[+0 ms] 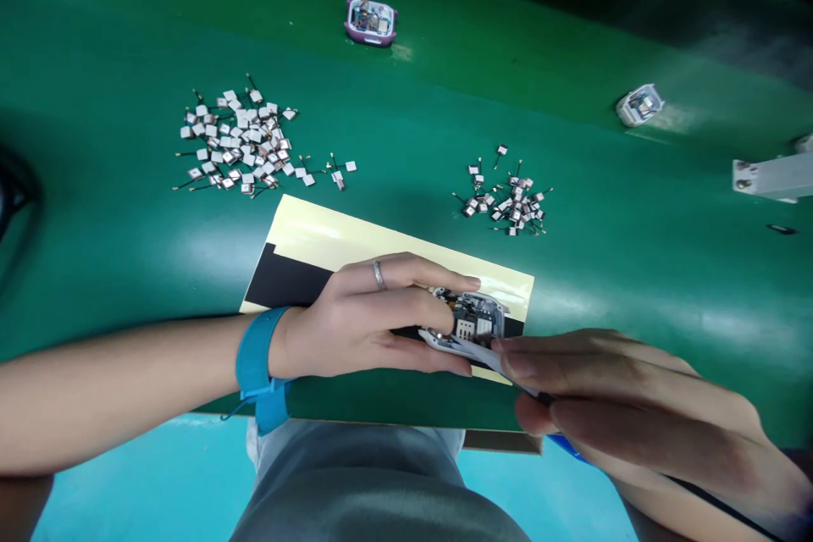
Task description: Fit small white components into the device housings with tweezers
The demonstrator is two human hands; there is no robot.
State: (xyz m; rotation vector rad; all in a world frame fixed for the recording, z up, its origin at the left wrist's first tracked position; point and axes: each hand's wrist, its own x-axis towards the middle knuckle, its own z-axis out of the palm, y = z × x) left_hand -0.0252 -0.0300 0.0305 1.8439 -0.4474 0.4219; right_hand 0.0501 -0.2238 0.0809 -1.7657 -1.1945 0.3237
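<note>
Head view: left hand (362,318) clasps circuit-board housing (473,318), right hand (628,406) pinches its edge

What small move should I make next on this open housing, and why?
Probably press along the housing white edge with your right hand fingertips, steadying with your left hand: those fingertips rest on that edge, and the left hand spans the exposed board.

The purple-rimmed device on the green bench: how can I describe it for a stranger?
On the green bench, look past the larger pile of small wired patches, toward the far side. The device there has a purple rim, unlike the pale one to its right.
</note>
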